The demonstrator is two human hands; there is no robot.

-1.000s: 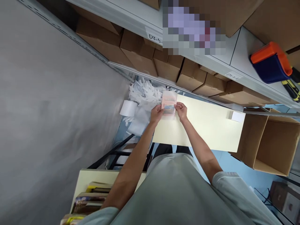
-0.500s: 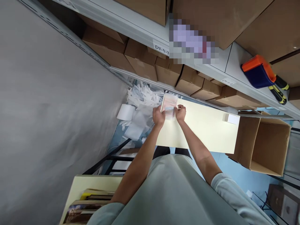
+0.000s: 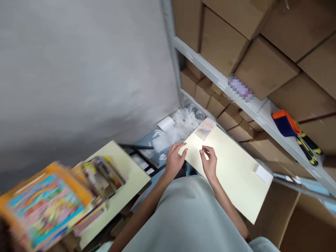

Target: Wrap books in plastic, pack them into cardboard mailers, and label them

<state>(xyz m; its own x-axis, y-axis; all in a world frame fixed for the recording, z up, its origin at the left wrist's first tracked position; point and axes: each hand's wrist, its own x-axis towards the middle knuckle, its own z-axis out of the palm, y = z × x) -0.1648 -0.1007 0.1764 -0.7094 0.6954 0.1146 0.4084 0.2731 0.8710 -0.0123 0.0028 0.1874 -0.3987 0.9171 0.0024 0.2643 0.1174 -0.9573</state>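
My left hand point(image 3: 176, 159) hovers off the left edge of the pale yellow table point(image 3: 231, 168), fingers apart with nothing in them. Over the table's near side, my right hand point(image 3: 209, 160) is also empty, its thumb and fingers curved but not meeting. Beyond both hands, at the table's far left corner, lies a thin pinkish packet in a see-through wrap point(image 3: 205, 128); neither hand touches it. A small white block, perhaps a stack of labels point(image 3: 263, 173), rests at the table's right end.
White paper scraps point(image 3: 187, 120) and a white roll point(image 3: 166, 124) lie on the floor by the wall. Stacked books point(image 3: 49, 206) sit on a second table at left. Boxes point(image 3: 270, 66) fill the shelf at right, with an orange-and-blue tool point(image 3: 286, 123). An open carton point(image 3: 309, 224) stands at lower right.
Both hands have let go of the pinkish packet and drawn back toward my body. It stays on the table. My view has turned left, bringing the stacked books into sight.
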